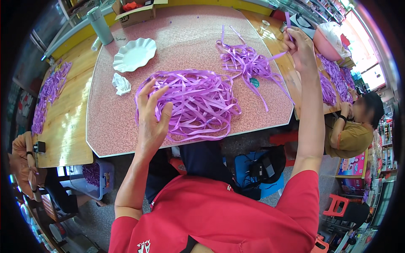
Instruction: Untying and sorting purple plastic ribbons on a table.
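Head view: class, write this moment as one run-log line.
left hand: spread at left edge of large purple ribbon pile | right hand: raised, pinching purple ribbon strand | nearby: smaller purple ribbon tangle, white wavy-rimmed plate

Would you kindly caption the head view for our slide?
Right hand holds up a purple ribbon; left hand spread at a ribbon pile on a pink tabletop.
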`<state>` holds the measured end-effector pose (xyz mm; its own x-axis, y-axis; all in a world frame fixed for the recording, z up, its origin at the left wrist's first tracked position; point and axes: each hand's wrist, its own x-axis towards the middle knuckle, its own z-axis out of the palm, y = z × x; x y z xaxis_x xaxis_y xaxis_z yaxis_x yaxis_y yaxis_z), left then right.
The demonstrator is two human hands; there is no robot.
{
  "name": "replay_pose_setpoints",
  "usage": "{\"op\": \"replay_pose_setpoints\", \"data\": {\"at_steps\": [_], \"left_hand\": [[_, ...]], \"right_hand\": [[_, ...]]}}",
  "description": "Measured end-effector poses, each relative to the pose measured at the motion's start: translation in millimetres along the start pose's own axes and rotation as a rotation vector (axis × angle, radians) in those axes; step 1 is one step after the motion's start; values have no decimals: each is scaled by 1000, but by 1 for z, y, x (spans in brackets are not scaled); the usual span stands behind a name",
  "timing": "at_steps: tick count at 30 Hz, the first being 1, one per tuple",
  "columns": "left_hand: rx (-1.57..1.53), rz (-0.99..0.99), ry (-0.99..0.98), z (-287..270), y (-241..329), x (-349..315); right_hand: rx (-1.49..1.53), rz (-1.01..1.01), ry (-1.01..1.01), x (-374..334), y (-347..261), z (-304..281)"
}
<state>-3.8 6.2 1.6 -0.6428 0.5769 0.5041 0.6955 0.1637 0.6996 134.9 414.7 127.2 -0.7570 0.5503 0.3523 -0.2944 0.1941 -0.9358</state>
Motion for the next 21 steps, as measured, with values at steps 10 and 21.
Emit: {"op": "replay_pose_setpoints", "data": {"at_steps": [10, 21], "left_hand": [[-746, -77, -268, 12, 47, -1], [-843, -317, -250, 0, 27, -8]], "right_hand": [[-423, -67, -462, -128, -7, 161], [-462, -57, -523, -134, 8, 174]]}}
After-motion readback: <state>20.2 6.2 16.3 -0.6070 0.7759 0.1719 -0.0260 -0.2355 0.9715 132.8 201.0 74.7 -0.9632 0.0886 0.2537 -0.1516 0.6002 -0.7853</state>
